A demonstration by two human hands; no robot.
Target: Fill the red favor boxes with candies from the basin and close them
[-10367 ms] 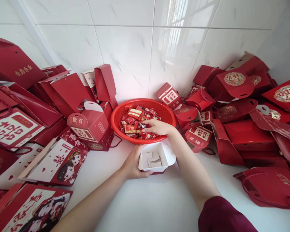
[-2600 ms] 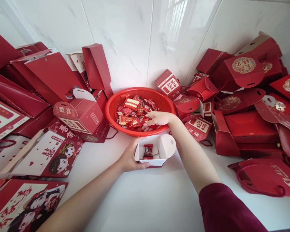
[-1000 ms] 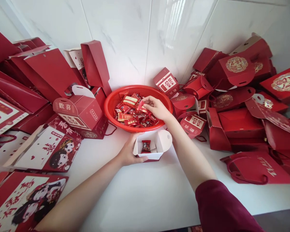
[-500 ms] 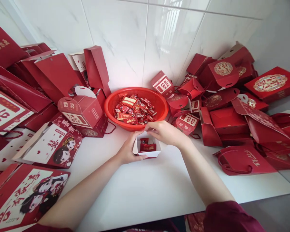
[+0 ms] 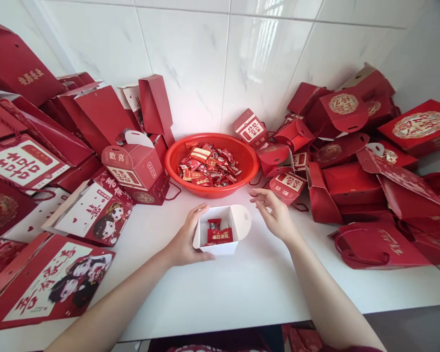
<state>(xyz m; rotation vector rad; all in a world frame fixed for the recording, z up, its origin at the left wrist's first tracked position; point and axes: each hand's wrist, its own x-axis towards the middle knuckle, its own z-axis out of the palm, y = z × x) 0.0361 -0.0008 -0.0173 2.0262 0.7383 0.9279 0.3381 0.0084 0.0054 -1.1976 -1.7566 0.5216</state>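
Observation:
My left hand (image 5: 186,240) grips the left side of a small open box (image 5: 225,249) with white inner walls. Inside the box lie a few red wrapped candies (image 5: 220,235). The box's rounded flap (image 5: 243,222) sticks out to the right. My right hand (image 5: 275,211) is off the box, to the right of that flap, with its fingers apart and slightly bent, and nothing shows in it. Behind the box stands a red plastic basket (image 5: 254,171) holding many wrapped candies (image 5: 209,164).
Red gift boxes (image 5: 132,164) and bags (image 5: 55,283) crowd the left side of the white table (image 5: 212,303). More red boxes (image 5: 348,186) are piled at the right, one flat bag (image 5: 381,244) near the front. A tiled wall (image 5: 190,63) rises behind.
My right hand has moved off the box to the right, and its fingers have spread. The box's right flap now shows. The camera view has shifted slightly left.

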